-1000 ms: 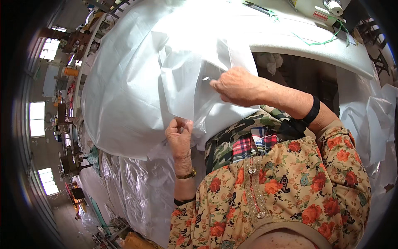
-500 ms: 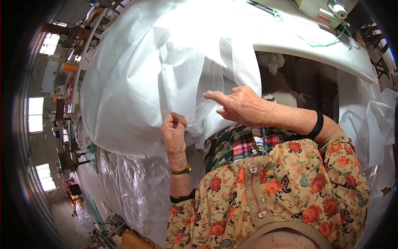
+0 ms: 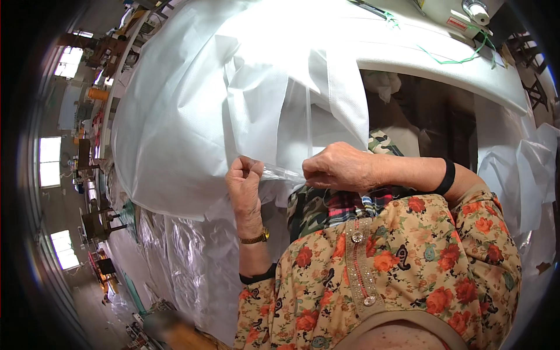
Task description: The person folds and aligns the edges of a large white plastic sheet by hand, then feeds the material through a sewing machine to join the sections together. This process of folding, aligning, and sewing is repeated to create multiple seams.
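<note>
A thin clear plastic sheet (image 3: 280,174) stretches between my two hands, just above my lap. My left hand (image 3: 245,178) pinches one end of it, thumb against the curled fingers. At the other end my right hand (image 3: 338,168) is closed on the plastic, its fingertips turned down and partly hidden. White fabric (image 3: 181,128) spreads over the table beyond my hands and hangs down past its near edge in folds.
A white sewing machine (image 3: 461,20) stands at the far right, with green thread (image 3: 461,60) lying on the white tabletop (image 3: 426,70). Crumpled clear plastic (image 3: 192,262) hangs at the lower left. More white fabric (image 3: 519,181) drapes on the right.
My right hand has come down and closed its pointing finger onto the plastic, which is now drawn out straight between both hands. My left hand stays almost in place, still pinching.
</note>
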The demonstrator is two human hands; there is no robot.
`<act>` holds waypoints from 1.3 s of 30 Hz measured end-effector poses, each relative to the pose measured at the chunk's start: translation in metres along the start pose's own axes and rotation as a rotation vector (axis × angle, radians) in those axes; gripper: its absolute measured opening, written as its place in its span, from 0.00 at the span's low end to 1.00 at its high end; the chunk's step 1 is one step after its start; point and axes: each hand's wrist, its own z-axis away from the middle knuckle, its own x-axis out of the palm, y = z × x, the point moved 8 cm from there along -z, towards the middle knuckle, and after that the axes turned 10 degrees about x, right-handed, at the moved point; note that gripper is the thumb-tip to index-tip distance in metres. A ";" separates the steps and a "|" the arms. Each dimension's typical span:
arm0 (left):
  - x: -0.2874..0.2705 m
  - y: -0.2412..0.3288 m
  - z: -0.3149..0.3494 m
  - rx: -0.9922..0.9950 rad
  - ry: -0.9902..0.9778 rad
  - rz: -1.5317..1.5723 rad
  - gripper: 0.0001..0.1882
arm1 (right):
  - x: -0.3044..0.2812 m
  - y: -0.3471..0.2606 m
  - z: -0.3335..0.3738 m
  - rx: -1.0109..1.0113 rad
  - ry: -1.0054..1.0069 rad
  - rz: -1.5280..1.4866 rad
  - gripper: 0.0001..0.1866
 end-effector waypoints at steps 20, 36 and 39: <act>0.080 0.119 0.013 0.974 -0.010 -1.098 0.13 | -0.012 -0.035 0.007 -0.186 0.156 -0.131 0.10; 0.083 0.023 0.008 -0.057 -0.377 -0.040 0.08 | 0.006 -0.044 0.002 -0.154 0.122 0.323 0.10; 0.078 0.021 0.007 -0.101 -0.397 -0.016 0.10 | 0.013 -0.047 -0.002 -0.164 0.080 0.361 0.09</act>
